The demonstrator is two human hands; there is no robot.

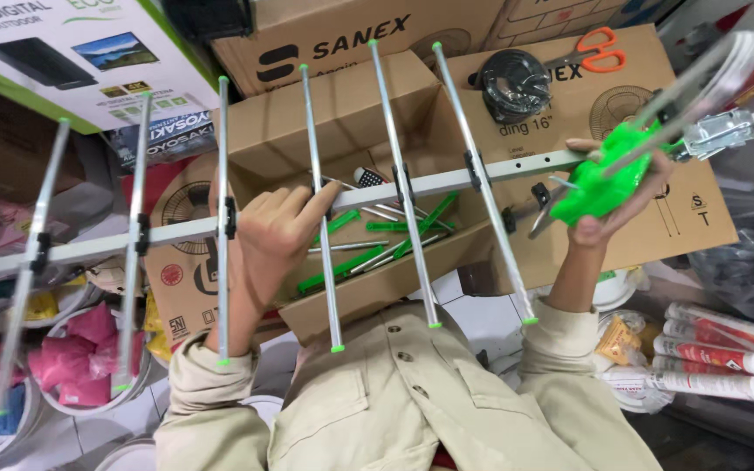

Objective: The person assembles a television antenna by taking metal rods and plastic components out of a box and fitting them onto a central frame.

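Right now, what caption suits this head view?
Left hand and right hand hold up a rod antenna over an open cardboard box.

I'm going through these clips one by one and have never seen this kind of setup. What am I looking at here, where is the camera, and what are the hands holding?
This is one picture from a camera worn on a person's head, looking down at their own arms in beige sleeves. There is no machine, only two bare hands. Together they hold up a TV antenna: a long grey bar crossed by thin metal rods with green tips. The left hand grips the bar near its middle. The right hand holds the green plastic piece at one end. Behind lies an open cardboard box with loose rods inside. On another box rest orange scissors and a black cable coil.
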